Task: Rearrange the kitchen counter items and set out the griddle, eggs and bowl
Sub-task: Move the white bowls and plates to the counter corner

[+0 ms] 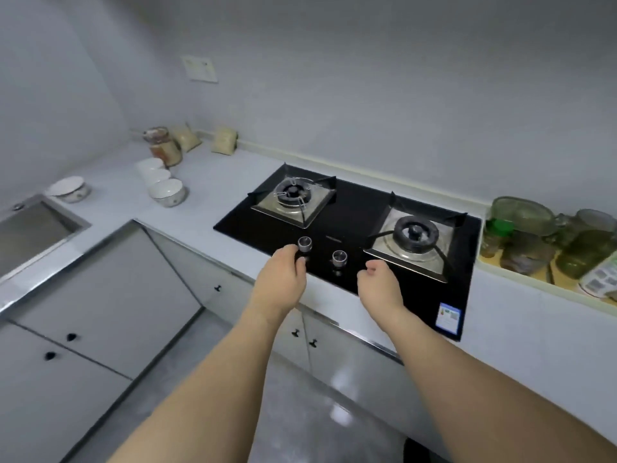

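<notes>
A black glass gas hob (pixel 354 212) with two burners is set into the pale counter (pixel 207 182). My left hand (pixel 282 279) reaches over its front edge, fingertips pinched at the base of the left knob (pixel 304 243). My right hand (pixel 379 284) hovers just right of the right knob (pixel 339 257), fingers loosely curled and holding nothing. Three white bowls (pixel 166 192) stand in a row left of the hob. Another patterned bowl (pixel 68 189) sits by the sink (pixel 33 232). No griddle or eggs are in view.
A lidded jar (pixel 163 147) and two small beige bags (pixel 224 139) stand against the back wall at the left. At the right a shallow tray (pixel 534 279) holds several glass jars and a green-capped bottle (pixel 497 235). Cabinet doors run below the counter.
</notes>
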A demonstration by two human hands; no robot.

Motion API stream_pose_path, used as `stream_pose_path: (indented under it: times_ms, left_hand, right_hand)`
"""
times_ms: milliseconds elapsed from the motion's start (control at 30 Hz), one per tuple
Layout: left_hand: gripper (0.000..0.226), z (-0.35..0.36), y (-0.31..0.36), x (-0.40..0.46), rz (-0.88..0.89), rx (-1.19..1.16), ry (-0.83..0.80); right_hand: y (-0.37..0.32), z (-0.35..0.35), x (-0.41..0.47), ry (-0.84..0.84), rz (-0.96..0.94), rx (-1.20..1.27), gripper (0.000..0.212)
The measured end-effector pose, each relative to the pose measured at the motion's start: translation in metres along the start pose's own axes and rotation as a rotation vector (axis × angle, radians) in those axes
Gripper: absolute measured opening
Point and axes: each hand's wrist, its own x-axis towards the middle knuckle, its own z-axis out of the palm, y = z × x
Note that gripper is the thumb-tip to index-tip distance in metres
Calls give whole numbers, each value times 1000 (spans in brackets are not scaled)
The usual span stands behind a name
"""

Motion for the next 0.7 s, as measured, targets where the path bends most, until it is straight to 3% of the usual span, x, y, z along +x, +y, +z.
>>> stream_pose_path:
  times_ms: [200,400,700]
  left_hand:
    - [43,-76,-97,-21,-163,0,93]
    - [37,-108,-160,-21,-251,-10,132]
    - [38,-147,-254,61,-304,29,144]
  right_hand:
    - [-63,92,-34,-154,-201,-56,42]
    - [-93,149,-40,-275,-314,-188,45]
    - [-163,257,15,-346,-379,-207,45]
